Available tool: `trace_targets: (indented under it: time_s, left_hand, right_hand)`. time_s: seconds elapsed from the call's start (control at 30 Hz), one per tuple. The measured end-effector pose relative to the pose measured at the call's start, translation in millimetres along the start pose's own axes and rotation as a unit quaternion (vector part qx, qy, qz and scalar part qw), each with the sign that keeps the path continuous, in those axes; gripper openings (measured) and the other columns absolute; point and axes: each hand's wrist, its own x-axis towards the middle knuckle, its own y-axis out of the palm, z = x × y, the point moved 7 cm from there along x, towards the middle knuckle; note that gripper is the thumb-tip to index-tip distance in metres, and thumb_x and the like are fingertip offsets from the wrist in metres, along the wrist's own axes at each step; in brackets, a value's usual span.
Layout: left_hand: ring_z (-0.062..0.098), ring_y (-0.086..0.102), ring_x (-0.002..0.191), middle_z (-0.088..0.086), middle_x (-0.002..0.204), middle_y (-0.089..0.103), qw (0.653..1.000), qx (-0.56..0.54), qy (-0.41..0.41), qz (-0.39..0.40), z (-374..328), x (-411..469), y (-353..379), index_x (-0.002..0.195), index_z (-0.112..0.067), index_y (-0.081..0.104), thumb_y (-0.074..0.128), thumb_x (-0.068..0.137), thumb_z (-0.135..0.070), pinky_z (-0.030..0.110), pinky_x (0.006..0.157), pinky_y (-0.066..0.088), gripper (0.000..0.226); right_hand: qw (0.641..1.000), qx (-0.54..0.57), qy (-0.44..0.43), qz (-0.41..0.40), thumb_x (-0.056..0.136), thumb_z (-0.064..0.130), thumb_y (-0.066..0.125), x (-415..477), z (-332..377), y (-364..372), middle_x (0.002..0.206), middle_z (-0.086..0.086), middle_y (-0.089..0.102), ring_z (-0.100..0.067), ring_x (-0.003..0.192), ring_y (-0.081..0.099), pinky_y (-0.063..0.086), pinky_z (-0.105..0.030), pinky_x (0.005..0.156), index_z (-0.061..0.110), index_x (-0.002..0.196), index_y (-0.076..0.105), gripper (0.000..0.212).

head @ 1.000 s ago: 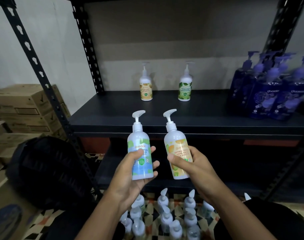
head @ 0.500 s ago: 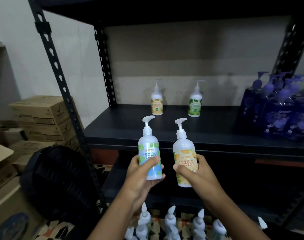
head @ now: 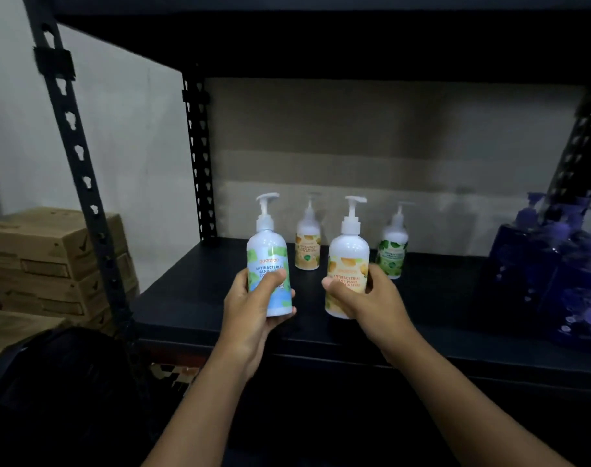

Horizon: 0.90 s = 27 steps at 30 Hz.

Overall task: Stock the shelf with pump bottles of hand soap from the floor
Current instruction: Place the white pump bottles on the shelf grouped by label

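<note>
My left hand [head: 253,305] grips a white pump bottle with a blue and green label [head: 268,254], held upright over the front of the black shelf [head: 193,298]. My right hand [head: 368,298] grips a white pump bottle with an orange label [head: 348,261], also upright, just right of the first. Both bottles hover at the shelf's front part; whether their bases touch the board I cannot tell. At the back of the shelf stand an orange-label bottle [head: 308,246] and a green-label bottle [head: 392,249].
A cluster of dark purple pump bottles [head: 557,264] fills the shelf's right end. Perforated black uprights [head: 82,170] frame the left side. Stacked cardboard boxes [head: 48,261] stand at the left, with a dark bag [head: 61,392] below. The upper shelf board [head: 321,38] hangs overhead.
Both hands have carried their bottles up and forward from below the shelf edge to over the shelf board. The view has moved closer; the bottles on the floor are out of frame.
</note>
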Motion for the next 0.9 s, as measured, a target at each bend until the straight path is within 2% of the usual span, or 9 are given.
trace_targets:
  time_s: [0.17,0.23,0.37,0.53,0.63,0.73,0.83,0.9]
  left_hand:
    - [0.02,0.073,0.084,0.008,0.096,0.072,1.0,-0.011,0.002,-0.009,11.2,21.4,4.4,0.116,-0.013,0.064,0.073,0.088,-0.021,0.043,0.076,0.061,0.03]
    - [0.02,0.073,0.084,0.007,0.094,0.072,1.0,-0.016,-0.003,-0.009,16.8,27.0,7.7,0.114,-0.014,0.065,0.074,0.087,-0.022,0.042,0.075,0.061,0.03]
    - [0.02,0.072,0.084,0.007,0.093,0.072,1.0,-0.015,-0.003,-0.012,21.8,34.8,12.4,0.112,-0.014,0.066,0.076,0.086,-0.022,0.042,0.075,0.062,0.03]
    - [0.02,0.071,0.085,0.007,0.096,0.072,1.0,-0.022,-0.002,-0.017,23.3,36.4,13.3,0.113,-0.016,0.065,0.075,0.087,-0.022,0.043,0.076,0.06,0.029]
    - [0.02,0.071,0.084,0.007,0.095,0.071,1.0,-0.023,-0.004,-0.016,24.4,34.5,12.2,0.113,-0.016,0.065,0.075,0.087,-0.022,0.04,0.073,0.061,0.029]
    - [0.019,0.071,0.083,0.006,0.094,0.071,1.0,-0.024,-0.004,-0.015,23.6,32.7,10.1,0.113,-0.016,0.065,0.074,0.087,-0.022,0.04,0.074,0.06,0.028]
    - [0.019,0.07,0.083,0.007,0.094,0.071,0.999,-0.028,-0.004,-0.022,22.3,32.4,5.6,0.113,-0.016,0.065,0.075,0.087,-0.022,0.041,0.075,0.06,0.028]
    - [0.019,0.07,0.083,0.008,0.095,0.07,0.999,-0.031,-0.004,-0.025,21.0,32.7,3.9,0.113,-0.016,0.065,0.075,0.087,-0.022,0.041,0.075,0.06,0.029]
  right_hand:
    - [0.999,-0.031,-0.007,-0.008,0.079,0.025,0.086,49.8,-23.1,7.1,0.097,0.008,0.073,0.001,0.081,0.07,0.054,-0.013,0.066,0.03,0.101,0.059,0.035]
    - [0.999,-0.044,0.002,-0.011,0.078,0.028,0.086,63.8,-33.7,8.6,0.1,0.01,0.07,0.002,0.085,0.066,0.052,-0.013,0.069,0.029,0.108,0.057,0.042]
    - [0.997,-0.07,0.017,-0.016,0.077,0.029,0.087,83.5,-50.5,9.7,0.107,0.01,0.066,0.002,0.09,0.061,0.052,-0.024,0.084,0.022,0.127,0.054,0.06]
    - [0.996,-0.083,0.013,-0.032,0.076,0.026,0.087,90.2,-57.8,6.2,0.109,0.012,0.059,-0.005,0.094,0.059,0.047,-0.023,0.085,0.02,0.133,0.049,0.068]
    - [0.993,-0.112,0.018,-0.038,0.071,0.023,0.091,93.4,-66.8,5.1,0.125,0.003,0.057,-0.013,0.108,0.059,0.049,-0.027,0.092,0.018,0.137,0.046,0.08]
    - [0.986,-0.155,0.03,-0.049,0.07,0.018,0.089,97.8,-71.6,4.7,0.13,-0.006,0.057,-0.016,0.106,0.059,0.049,-0.028,0.087,0.013,0.132,0.048,0.074]
    - [0.981,-0.184,0.03,-0.063,0.072,0.022,0.088,103.6,-70.9,5.3,0.126,-0.006,0.06,-0.017,0.1,0.06,0.047,-0.028,0.082,0.014,0.123,0.05,0.064]
    - [0.978,-0.194,0.031,-0.069,0.074,0.024,0.086,108.9,-70.4,6.4,0.125,-0.006,0.062,-0.02,0.103,0.062,0.048,-0.029,0.082,0.014,0.122,0.05,0.061]
